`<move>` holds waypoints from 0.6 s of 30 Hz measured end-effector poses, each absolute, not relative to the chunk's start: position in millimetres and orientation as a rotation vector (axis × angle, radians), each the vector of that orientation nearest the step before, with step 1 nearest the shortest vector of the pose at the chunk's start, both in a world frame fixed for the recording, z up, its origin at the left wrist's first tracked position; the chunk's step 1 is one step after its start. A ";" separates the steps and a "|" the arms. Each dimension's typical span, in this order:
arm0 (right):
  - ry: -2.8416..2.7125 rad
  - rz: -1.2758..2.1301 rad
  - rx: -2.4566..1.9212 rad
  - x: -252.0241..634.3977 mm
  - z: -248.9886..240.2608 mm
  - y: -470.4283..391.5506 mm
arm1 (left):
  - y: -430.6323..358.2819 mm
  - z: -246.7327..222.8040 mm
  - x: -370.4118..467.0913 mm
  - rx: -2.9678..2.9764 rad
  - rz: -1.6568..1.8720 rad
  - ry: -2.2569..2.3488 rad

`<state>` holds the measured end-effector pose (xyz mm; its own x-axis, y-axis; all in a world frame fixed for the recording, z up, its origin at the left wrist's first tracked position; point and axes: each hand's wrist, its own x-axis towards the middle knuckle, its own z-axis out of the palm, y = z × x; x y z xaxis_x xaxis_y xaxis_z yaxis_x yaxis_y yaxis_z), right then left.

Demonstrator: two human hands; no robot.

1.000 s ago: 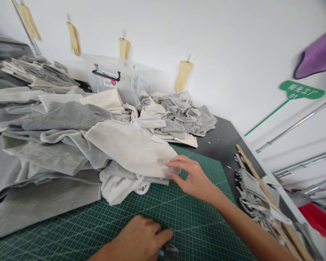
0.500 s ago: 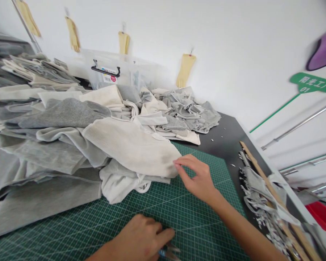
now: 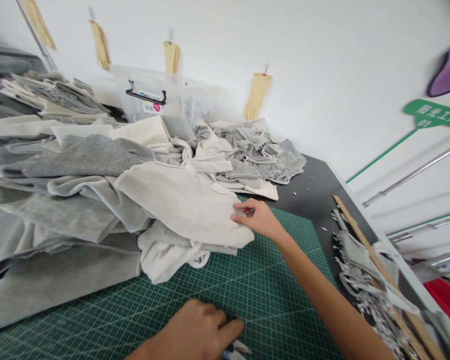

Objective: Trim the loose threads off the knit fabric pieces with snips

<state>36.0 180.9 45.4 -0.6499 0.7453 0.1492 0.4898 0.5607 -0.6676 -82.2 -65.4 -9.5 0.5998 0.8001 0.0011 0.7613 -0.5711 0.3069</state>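
Observation:
My left hand (image 3: 198, 327) is closed around small scissors (image 3: 237, 350) at the bottom centre, their short blades poking out below the thumb on the green cutting mat (image 3: 281, 300). To the upper right, my right hand (image 3: 253, 215) touches a cream ribbed cloth (image 3: 183, 200) near its right end. Thumb and forefinger are slightly apart on its surface, the other fingers curled. The cream cloth lies over the right side of a big heap of grey cloths (image 3: 71, 200). White fabric (image 3: 165, 260) hangs out beneath it onto the mat.
Behind are a smaller cloth pile (image 3: 255, 150) and a clear plastic box (image 3: 150, 95) with a black handle. Wooden strips (image 3: 360, 235) and cloth scraps (image 3: 354, 250) lie along the right table edge. Yellow gloves (image 3: 258, 95) hang on the wall.
My right hand has shifted slightly up and left, from the cream cloth's edge onto its surface, and its thumb and forefinger have parted. My left hand has barely moved.

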 end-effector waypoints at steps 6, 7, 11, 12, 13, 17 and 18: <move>-2.322 0.859 -0.977 32.9 32.9 177.9 | -64.5 -11.8 -82.7 2.591 0.230 1.271; -2.309 0.854 -0.969 31.5 32.0 176.9 | -64.2 -11.4 -82.7 2.600 0.232 1.277; -2.278 0.830 -0.919 26.8 31.8 171.3 | -64.2 -9.8 -82.3 2.587 0.230 1.294; -2.271 0.825 -0.907 26.3 32.3 169.9 | -64.4 -9.7 -82.1 2.580 0.217 1.295; -2.260 0.820 -0.897 26.4 32.8 168.7 | -64.5 -9.9 -81.9 2.577 0.204 1.298; -2.178 0.794 -0.885 34.4 37.6 167.2 | -64.5 -11.7 -82.3 2.602 0.188 1.291; -2.154 0.786 -0.887 38.9 40.1 167.8 | -64.6 -12.2 -82.5 2.612 0.195 1.286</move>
